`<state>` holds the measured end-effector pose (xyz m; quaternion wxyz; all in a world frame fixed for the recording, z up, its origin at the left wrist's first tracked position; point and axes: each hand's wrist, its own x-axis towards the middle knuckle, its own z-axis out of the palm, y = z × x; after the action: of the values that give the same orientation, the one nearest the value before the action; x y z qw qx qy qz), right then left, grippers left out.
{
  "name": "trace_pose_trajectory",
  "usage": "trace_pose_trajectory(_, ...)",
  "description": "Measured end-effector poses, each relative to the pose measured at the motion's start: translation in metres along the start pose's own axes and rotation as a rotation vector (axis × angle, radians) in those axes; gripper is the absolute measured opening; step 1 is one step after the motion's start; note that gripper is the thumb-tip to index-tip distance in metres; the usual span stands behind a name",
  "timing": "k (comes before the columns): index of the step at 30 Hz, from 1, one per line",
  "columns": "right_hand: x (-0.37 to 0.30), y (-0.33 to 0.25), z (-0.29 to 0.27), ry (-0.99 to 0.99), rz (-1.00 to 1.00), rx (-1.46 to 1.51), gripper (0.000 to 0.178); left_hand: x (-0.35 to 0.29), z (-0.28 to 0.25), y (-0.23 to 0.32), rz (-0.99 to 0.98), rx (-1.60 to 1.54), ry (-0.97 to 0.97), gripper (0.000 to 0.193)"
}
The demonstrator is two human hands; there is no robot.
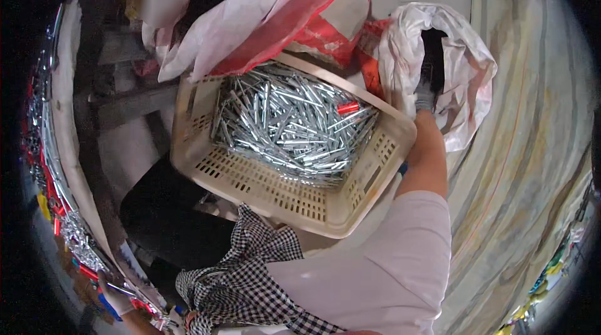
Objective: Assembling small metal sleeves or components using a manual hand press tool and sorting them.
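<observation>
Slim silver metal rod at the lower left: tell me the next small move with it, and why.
Perhaps lower the slim silver metal rod toward the heap of small shiny silver parts: the pale-gloved left hand appears to grip it, and that heap lies close by, though blur hides detail.

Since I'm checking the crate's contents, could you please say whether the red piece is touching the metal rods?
Touching: the head view shows the red piece lying on the metal rods in the beige crate.
</observation>
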<state>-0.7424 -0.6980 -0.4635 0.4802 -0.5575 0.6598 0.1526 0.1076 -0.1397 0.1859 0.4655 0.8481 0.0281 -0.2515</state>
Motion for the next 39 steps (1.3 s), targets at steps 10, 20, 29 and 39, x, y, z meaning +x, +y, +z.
trace_pose_trajectory(10,-0.139,-0.133,-0.064,0.701,0.118,-0.277,0.079,0.004,-0.008,-0.017,0.139,0.025,0.214,0.043)
trace_pose_trajectory(20,-0.155,-0.142,-0.038,1.103,-0.444,0.127,0.051,0.012,-0.005,-0.033,0.119,-0.176,0.185,0.019)
trace_pose_trajectory(29,-0.230,-0.196,-0.097,0.928,0.216,-0.248,0.082,-0.001,-0.031,-0.048,0.217,-0.189,0.106,0.048)
trace_pose_trajectory(39,-0.194,-0.137,-0.151,0.845,-0.029,0.003,0.058,0.022,-0.005,-0.057,0.202,-0.380,-0.100,0.038)
